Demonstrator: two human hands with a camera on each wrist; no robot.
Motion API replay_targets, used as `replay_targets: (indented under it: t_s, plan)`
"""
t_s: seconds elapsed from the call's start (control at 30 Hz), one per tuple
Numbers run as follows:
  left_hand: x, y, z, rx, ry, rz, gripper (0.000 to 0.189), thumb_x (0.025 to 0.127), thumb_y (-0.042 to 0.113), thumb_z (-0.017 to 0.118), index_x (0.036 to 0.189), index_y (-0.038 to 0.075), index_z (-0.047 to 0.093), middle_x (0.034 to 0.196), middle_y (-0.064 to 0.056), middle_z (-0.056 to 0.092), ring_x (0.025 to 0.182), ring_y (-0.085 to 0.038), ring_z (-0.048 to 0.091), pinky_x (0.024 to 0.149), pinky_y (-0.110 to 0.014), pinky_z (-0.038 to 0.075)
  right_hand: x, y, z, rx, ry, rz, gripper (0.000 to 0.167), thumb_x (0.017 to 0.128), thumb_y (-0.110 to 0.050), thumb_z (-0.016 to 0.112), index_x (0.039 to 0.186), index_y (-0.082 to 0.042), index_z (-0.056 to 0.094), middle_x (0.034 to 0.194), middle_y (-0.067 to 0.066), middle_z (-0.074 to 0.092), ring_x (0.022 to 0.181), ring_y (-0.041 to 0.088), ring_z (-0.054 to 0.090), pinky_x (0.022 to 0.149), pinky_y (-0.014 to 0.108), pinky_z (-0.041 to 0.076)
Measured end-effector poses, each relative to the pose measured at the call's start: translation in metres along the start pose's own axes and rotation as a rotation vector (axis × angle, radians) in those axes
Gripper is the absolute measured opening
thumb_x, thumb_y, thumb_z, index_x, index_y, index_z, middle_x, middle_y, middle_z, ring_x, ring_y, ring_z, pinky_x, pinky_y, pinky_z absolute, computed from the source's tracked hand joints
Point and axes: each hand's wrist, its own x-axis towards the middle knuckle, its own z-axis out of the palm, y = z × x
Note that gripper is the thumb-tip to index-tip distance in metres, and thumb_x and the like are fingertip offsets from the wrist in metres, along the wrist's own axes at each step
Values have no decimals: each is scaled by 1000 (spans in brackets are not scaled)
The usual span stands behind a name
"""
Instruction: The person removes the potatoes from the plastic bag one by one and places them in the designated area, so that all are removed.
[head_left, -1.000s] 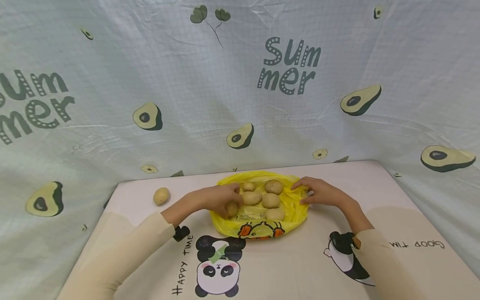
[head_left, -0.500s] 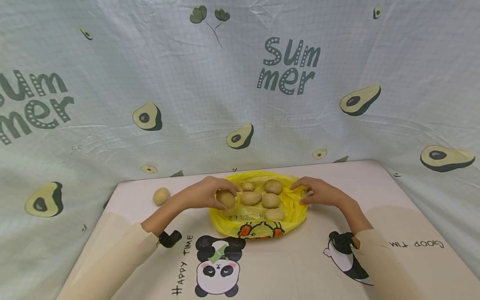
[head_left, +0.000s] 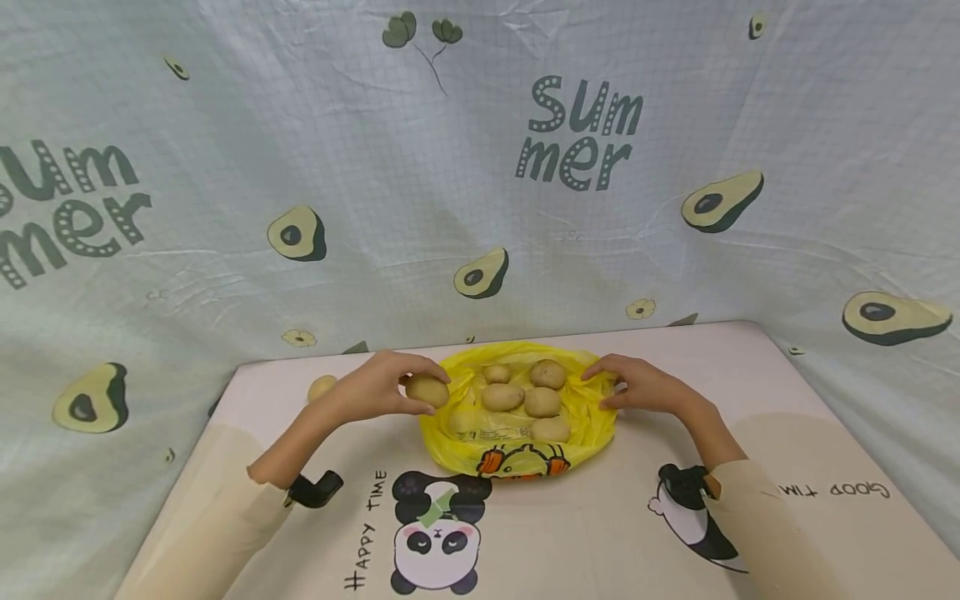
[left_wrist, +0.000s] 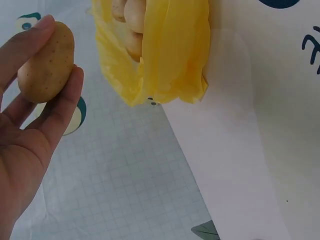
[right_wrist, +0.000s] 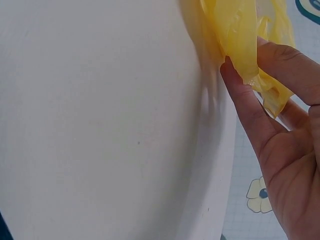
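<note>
My left hand [head_left: 375, 387] holds a potato [head_left: 427, 390] between thumb and fingers, just past the left rim of a yellow plastic bag [head_left: 450, 450]. In the left wrist view the held potato [left_wrist: 47, 65] is oval, tan and speckled. The bag lies wide open on the table with several potatoes inside, among them a long one [head_left: 502, 397] near the middle and a round one [head_left: 548, 374] at the back. At the bag's right edge, my right hand [head_left: 641, 385] pinches the yellow plastic [right_wrist: 240, 45] between thumb and fingers.
One loose potato [head_left: 321, 387] rests on the table [head_left: 585, 542] at the back left, partly behind my left hand. A hanging cloth [head_left: 390, 183] printed with avocados stands along the table's far edge. Panda drawings and lettering decorate the tabletop.
My left hand has lifted a potato from the bag's left side and carried it leftward past the rim. The right hand has stayed at the bag's right edge.
</note>
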Motion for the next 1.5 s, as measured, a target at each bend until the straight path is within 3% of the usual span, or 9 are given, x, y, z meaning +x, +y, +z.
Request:
replay_targets:
  t_s: [0.3,0.5,0.77,1.0,1.5]
  plan:
    - [-11,-9,-1,-34,75,-46,41,85,29,84,122,14,75,119,2,73,89,-12,60,74,-30,55,-1,3,0,2,2,-2,41,89,-15,79,128,-13,66,139,17,57,123,37,55,97,52,52]
    - [-21,-18,2,-103,151,-94,43,85,24,83,125,12,74,120,0,73,89,-14,60,72,-24,53,0,4,1,-1,1,-13,41,90,-15,78,129,-14,66,139,16,57,122,36,56,97,51,53]
    - [-30,-26,10,-209,150,-211,41,90,23,79,129,14,71,123,-3,71,83,-14,69,72,-28,58,1,3,0,-8,3,-16,42,89,-15,79,129,-14,66,138,15,58,122,35,56,97,51,53]
    - [-30,-30,14,-198,200,-198,47,82,13,85,128,12,71,127,-7,69,100,-20,65,86,-28,56,2,4,0,0,3,-14,42,89,-15,79,129,-13,66,138,15,58,121,35,56,97,51,53]
    - [-33,-29,9,-166,224,-247,47,80,14,87,125,14,72,127,-8,68,102,-22,65,86,-33,58,1,0,1,12,5,-8,41,89,-13,78,128,-12,66,138,17,57,124,37,55,97,51,53]
